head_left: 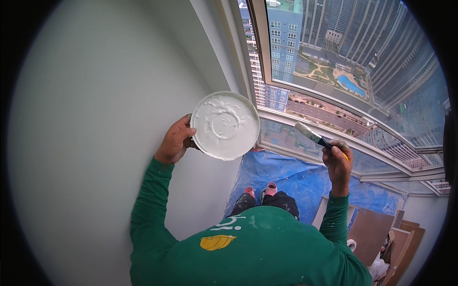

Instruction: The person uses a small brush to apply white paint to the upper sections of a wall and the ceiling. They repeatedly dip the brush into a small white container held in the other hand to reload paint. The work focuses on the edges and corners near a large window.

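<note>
My left hand (175, 140) grips the edge of a round white paint lid (226, 131), its thumb lying over the rim. Thick white paint coats the lid's face, with ridges and a ring mark in it. In my right hand (338, 159) is a paintbrush (315, 135), held by its dark handle with a yellow end. Its bristles look whitish and point up and left, toward the window, some distance from the lid. Both arms are in green sleeves.
A pale wall (86, 143) rises close on my left. Ahead and to the right is a framed window (334, 95) high above a street. Blue plastic sheeting (286, 167) covers the floor by my feet. Boards (369, 233) and a tape roll (351, 245) lie at lower right.
</note>
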Tool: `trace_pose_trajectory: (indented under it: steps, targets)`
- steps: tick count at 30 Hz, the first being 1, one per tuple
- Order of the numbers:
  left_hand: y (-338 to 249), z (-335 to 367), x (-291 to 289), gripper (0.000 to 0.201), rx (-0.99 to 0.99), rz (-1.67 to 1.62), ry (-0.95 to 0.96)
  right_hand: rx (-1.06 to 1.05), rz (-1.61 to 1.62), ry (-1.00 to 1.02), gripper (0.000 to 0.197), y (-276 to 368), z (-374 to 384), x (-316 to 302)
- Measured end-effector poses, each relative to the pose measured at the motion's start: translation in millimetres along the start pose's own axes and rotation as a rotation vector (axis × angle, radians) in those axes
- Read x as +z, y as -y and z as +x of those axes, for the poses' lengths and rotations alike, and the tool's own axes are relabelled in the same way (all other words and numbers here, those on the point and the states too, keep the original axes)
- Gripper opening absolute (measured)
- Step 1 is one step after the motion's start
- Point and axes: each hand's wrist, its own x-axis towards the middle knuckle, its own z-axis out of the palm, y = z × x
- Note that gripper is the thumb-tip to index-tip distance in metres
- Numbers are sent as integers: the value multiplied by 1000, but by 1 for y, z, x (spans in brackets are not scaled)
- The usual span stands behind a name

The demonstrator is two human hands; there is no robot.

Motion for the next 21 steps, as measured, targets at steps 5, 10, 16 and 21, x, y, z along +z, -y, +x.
trace_pose_trajectory:
  steps: [5, 10, 16, 21]
  targets:
    - [-2, -5, 15, 51, 19, -65, 3, -233, -693, 281, 17, 71, 3, 133]
    - [2, -8, 20, 56, 25, -46, -1, -412, -1066, 425, 17, 61, 7, 184]
    - [6, -6, 16, 48, 29, -60, -13, -383, -1189, 518, 12, 39, 24, 208]
    - [9, -7, 17, 51, 20, -94, -27, -390, -1152, 499, 14, 37, 29, 217]
